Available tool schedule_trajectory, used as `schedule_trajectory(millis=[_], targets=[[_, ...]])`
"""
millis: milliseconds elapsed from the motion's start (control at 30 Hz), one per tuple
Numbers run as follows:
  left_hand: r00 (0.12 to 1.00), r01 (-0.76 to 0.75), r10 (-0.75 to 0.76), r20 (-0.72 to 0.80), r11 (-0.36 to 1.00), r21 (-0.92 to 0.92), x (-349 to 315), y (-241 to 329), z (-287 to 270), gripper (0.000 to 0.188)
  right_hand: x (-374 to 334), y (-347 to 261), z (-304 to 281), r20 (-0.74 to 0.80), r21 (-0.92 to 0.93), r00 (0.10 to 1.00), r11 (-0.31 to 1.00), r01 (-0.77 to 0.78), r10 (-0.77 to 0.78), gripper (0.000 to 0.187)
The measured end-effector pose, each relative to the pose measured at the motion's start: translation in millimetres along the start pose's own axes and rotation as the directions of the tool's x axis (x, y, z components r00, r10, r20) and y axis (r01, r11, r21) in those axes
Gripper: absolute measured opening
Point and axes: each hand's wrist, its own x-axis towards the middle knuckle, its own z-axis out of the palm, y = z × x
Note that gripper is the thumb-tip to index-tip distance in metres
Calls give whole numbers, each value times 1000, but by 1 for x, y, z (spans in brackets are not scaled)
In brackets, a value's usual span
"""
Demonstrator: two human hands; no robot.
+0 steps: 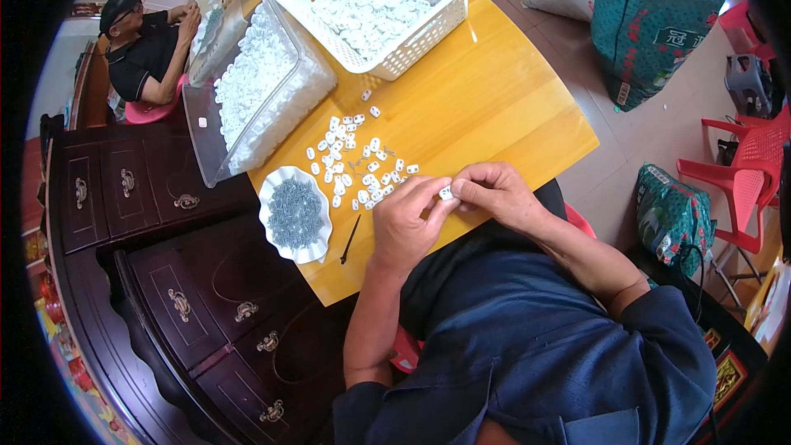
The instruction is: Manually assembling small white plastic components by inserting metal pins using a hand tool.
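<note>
Over the table's near edge my two hands meet at a small white plastic piece [447, 194] with dark marks on its face. My left hand [408, 222] pinches it between thumb and fingertips. From the other side my right hand [498, 194] is closed, its thumb pressed against the piece's edge; whatever else its curled fingers hold is hidden. Just beyond lie several loose white two-hole pieces [335, 148], with a few thin screws [356, 169] among them. Left of my hands, a white scalloped dish [323, 241] holds a heap of grey screws [295, 213]. Beside it lies a black cable tie [351, 239].
A clear plastic bin [317, 82] and a white perforated basket [420, 43], both full of white pieces, stand farther back on the yellow wooden table [511, 74]. Dark drawers [148, 181] border the left. Another person [140, 58] sits at far left. Green bags [651, 33] and a red chair [746, 173] are right.
</note>
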Motion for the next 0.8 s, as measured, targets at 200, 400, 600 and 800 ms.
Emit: schedule_trajectory(millis=[200, 400, 600, 800], targets=[[1000, 20, -21, -18, 1000, -12, -5, 0, -3, 23, -1, -2, 4, 11, -29, 1000, 999, 24, -23, 25], [992, -60, 58, -112, 998, -15, -9, -9, 9, 21, -2, -5, 2, 8, -57, 1000, 998, 19, -19, 20], [995, 34, -36, -88, 999, -26, -20, -15, -3, 30, -1, -24, -4, -64, -388, 991, 918, 86, -120, 20], [960, 182, -125, -250, 958, 223, -25, -53, -30, 23, 12, -69, -21, -39, -920, 961, 385, 73, -275, 22]])
